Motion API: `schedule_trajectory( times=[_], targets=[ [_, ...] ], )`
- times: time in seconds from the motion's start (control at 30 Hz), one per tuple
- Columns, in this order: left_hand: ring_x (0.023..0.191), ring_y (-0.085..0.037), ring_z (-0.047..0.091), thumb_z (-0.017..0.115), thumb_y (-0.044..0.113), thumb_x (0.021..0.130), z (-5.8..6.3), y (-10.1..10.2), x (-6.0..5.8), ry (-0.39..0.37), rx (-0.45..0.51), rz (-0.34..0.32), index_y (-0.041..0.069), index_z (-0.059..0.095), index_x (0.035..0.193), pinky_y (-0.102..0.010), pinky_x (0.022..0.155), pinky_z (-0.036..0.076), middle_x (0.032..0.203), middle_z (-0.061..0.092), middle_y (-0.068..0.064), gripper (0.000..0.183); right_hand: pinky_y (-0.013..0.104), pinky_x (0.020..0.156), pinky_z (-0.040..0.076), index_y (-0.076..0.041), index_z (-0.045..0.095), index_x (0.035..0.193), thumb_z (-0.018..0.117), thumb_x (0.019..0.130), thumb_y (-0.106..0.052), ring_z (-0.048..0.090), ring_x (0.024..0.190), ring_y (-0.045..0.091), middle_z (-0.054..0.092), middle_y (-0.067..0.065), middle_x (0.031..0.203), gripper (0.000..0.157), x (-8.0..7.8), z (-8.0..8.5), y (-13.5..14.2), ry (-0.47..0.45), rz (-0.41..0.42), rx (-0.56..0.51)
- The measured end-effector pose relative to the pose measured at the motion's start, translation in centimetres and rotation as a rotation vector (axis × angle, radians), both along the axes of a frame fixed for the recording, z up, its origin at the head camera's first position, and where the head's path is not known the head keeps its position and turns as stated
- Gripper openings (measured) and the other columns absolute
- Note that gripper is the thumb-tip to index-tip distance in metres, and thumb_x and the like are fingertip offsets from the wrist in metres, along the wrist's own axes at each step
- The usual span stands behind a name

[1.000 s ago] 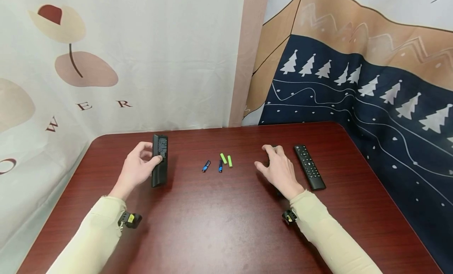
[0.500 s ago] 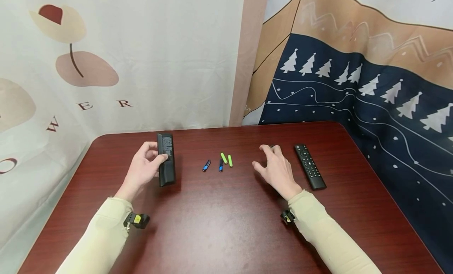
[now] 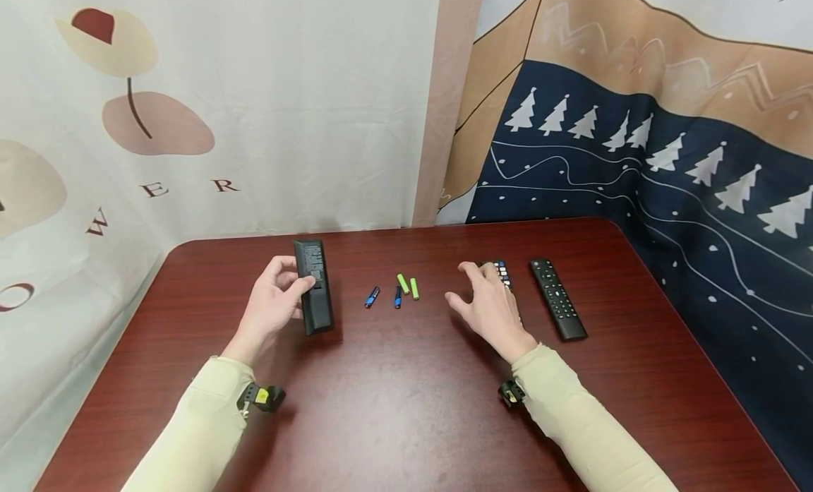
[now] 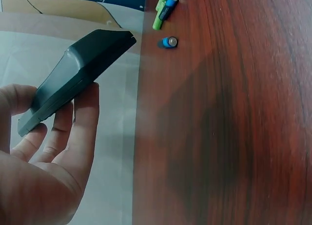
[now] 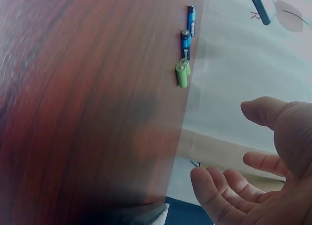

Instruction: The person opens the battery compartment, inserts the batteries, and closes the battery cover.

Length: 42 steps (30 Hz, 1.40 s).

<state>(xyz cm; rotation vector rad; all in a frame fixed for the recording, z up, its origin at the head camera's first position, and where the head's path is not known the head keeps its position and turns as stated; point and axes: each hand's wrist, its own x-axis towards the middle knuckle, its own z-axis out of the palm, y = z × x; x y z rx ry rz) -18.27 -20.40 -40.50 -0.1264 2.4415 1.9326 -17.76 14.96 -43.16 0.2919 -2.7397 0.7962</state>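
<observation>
Head view: over the past second the left hand [image 3: 272, 308] has carried the held remote [image 3: 315, 310] rightward across the left half of the frame, and it now stands just left of the batteries at the centre. Its printed back faces the camera, and it is raised off the tabletop [image 3: 394, 414], its shadow falling beside it. The left fingers [image 4: 85, 120] are clamped on the remote, thumb on one face and the others behind, as the left wrist view confirms at its left side.

Right of centre, the right hand [image 3: 488, 310] has slid a little leftward, so that more of the half-covered remote [image 3: 502, 272] shows beyond the knuckles. Its fingers are apart, loosely curved and holding nothing; whether the palm touches that remote cannot be told. The uncovered remote [image 3: 559, 299], buttons up, lies where it was, further right.

Two blue batteries [image 3: 372, 297] and two green batteries [image 3: 415, 289] have not moved; all four lie loose between the hands. The gap on both sides of them has narrowed, which I judge brings remote, free hand and batteries into one working area, with no battery picked up yet. Whether the held remote's battery cover is on or off is too small to tell
</observation>
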Motion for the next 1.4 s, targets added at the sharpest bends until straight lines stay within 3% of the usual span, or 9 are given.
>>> schedule_trajectory(
  times=[0.43,0.87,1.27,1.4],
  targets=[
    [0.065,-0.012,0.066,0.062,0.018,0.104,0.2,1.2,0.2,-0.033,0.027,-0.007,0.007,0.045,0.132,-0.034,0.058,0.06,0.088,0.068,0.005,0.035,0.039,0.06,0.054,-0.009,0.061,0.135,0.08,0.09,-0.029,0.058,0.073,0.025,0.057,0.018,0.113,0.053,0.5,0.3,-1.9,-0.026,0.031,-0.025],
    [0.067,-0.012,0.065,0.06,0.015,0.105,0.0,2.4,-0.1,-0.044,0.066,-0.004,0.008,0.046,0.127,-0.037,0.061,0.062,0.087,0.067,0.004,0.027,0.033,0.059,0.049,-0.01,0.063,0.131,0.081,0.09,-0.028,0.053,0.07,0.015,0.058,0.013,0.112,0.048,1.1,-0.2,-4.3,0.006,0.117,-0.091],
    [0.066,-0.015,0.069,0.059,0.015,0.105,-0.4,3.5,-0.3,-0.052,0.078,-0.027,0.006,0.046,0.128,-0.039,0.061,0.062,0.088,0.069,0.0,0.029,0.029,0.061,0.045,-0.009,0.064,0.127,0.082,0.089,-0.025,0.05,0.071,0.014,0.059,0.012,0.111,0.044,1.3,-0.3,-5.8,0.029,0.203,-0.141],
    [0.066,-0.015,0.069,0.059,0.015,0.105,-0.6,3.7,-0.3,-0.049,0.083,-0.031,0.006,0.047,0.127,-0.039,0.06,0.061,0.087,0.068,0.001,0.027,0.032,0.065,0.05,-0.01,0.065,0.126,0.082,0.09,-0.025,0.056,0.076,0.018,0.059,0.01,0.112,0.043,1.3,-0.3,-6.3,0.029,0.223,-0.157]
  ],
)
